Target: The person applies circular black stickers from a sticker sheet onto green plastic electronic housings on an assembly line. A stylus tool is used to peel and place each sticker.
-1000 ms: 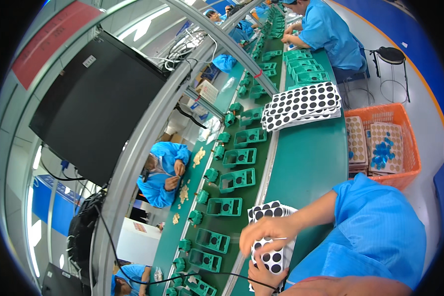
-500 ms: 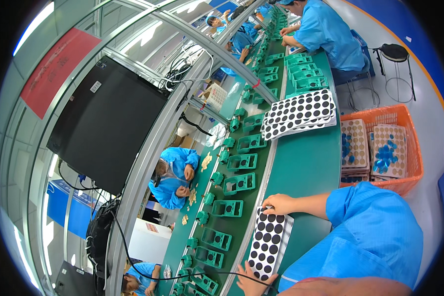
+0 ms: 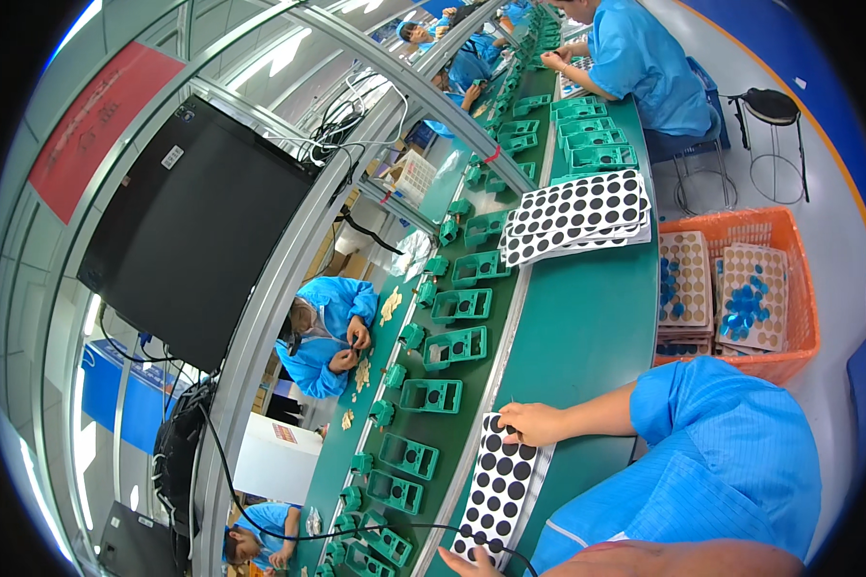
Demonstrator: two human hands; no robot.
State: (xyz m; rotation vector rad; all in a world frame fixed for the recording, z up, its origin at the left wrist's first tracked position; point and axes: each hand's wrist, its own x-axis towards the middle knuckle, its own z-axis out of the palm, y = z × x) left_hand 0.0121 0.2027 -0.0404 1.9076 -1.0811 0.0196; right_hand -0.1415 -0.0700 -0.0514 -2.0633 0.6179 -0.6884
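A stack of white sheets with black round stickers [image 3: 494, 495] lies on the green bench close to me. My right hand [image 3: 529, 423] is over the far end of the stack, fingers curled and pinched at the top sheet. Whatever is between those fingertips is too small to make out. At the stack's near end is my left hand [image 3: 470, 565], fingers apart, partly cut off by the lower edge of the picture. A black cable [image 3: 433, 526] crosses the view in front of this end.
Green plastic housings [image 3: 431, 395] line the conveyor [image 3: 471, 404] beside the bench. Further up the bench lies a bigger pile of dotted sheets [image 3: 577, 212]. An orange crate [image 3: 799, 288] holds tan-dotted sheets and blue discs. Co-workers in blue [image 3: 327, 327] sit across and further along [image 3: 645, 67].
The view has shifted slightly, so most things appear a little further left. My right hand still pinches at the top sheet's far end; my left hand sits lower in the picture.
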